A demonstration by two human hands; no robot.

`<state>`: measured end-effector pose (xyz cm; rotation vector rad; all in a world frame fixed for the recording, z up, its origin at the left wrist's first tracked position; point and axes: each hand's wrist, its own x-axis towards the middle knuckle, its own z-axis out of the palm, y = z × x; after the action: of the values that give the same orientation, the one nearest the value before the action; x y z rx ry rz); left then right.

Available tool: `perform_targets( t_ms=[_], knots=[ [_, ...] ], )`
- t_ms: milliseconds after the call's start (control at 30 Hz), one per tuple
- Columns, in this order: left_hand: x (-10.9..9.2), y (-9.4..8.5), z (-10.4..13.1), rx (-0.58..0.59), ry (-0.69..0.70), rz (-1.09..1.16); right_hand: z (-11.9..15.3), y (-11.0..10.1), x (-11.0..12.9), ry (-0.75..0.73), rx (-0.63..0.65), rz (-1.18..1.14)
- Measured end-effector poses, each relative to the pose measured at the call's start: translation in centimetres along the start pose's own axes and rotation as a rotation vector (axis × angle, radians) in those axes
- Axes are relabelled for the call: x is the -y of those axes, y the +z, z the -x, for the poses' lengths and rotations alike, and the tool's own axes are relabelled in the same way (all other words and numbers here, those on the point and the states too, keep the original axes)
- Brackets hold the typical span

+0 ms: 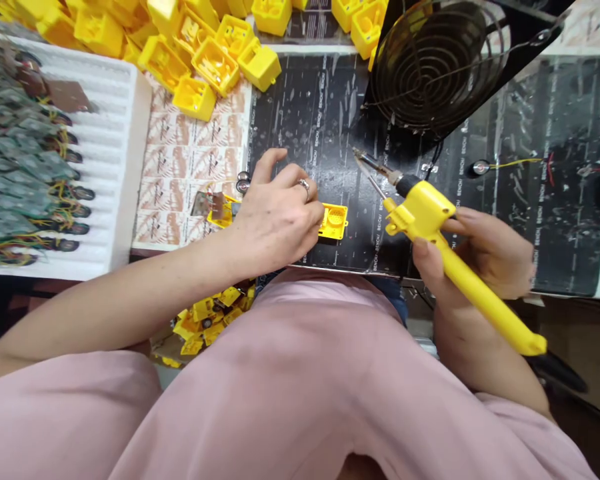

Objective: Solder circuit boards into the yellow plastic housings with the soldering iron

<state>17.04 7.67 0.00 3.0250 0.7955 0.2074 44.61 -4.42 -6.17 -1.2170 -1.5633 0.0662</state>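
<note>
My left hand (pixel 283 210), a ring on one finger, is over a small yellow housing (pixel 334 221) near the table's front edge. Its fingers bend down onto the housing, and their tips are hidden. In my right hand (pixel 473 250) is a yellow soldering tool (pixel 425 210), its metal tip pointing up and left over the black mat. Just left of my left hand lie another yellow part (pixel 221 212), a small brown board (pixel 209 203) and a small round component (pixel 243 181).
A white foam tray (pixel 125 167) at the left holds many wired boards (pixel 25 167). Yellow housings (pixel 215 63) are piled at the back. A black fan (pixel 427 73) stands back right. A round part (pixel 479 168) with wires lies on the black mat (pixel 300 93). More yellow pieces (pixel 213 317) sit below the table edge.
</note>
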Motion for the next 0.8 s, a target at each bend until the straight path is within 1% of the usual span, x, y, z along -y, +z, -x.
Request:
perform_targets(
  t_ms=[67,100,233,333,467,533,667,800],
  knots=[
    [-0.1,0.1,0.0,-0.010,0.001,-0.006,-0.5,1.3,-0.2,-0.150,-0.112,0.036],
    [-0.2,0.0,-0.1,-0.007,-0.005,0.000,-0.7,1.7,-0.2,-0.196,-0.136,0.054],
    [-0.4,-0.4,-0.3,0.038,-0.037,0.045,-1.5,2.2,-0.3,-0.287,-0.150,0.118],
    [-0.4,-0.6,-0.3,0.050,-0.025,0.058,-1.7,2.1,-0.4,-0.291,-0.145,0.169],
    [-0.2,-0.3,-0.2,-0.021,0.029,-0.031,-1.7,2.3,-0.4,-0.294,-0.156,0.117],
    [-0.2,-0.2,-0.1,-0.032,0.049,-0.051,-1.6,2.3,-0.4,-0.284,-0.158,0.096],
    [-0.2,-0.4,-0.2,0.023,0.028,-0.036,-1.5,2.3,-0.4,-0.277,-0.166,0.071],
    [-0.4,-0.3,-0.3,0.030,0.020,-0.036,-1.6,2.3,-0.3,-0.250,-0.154,0.060]
  ],
)
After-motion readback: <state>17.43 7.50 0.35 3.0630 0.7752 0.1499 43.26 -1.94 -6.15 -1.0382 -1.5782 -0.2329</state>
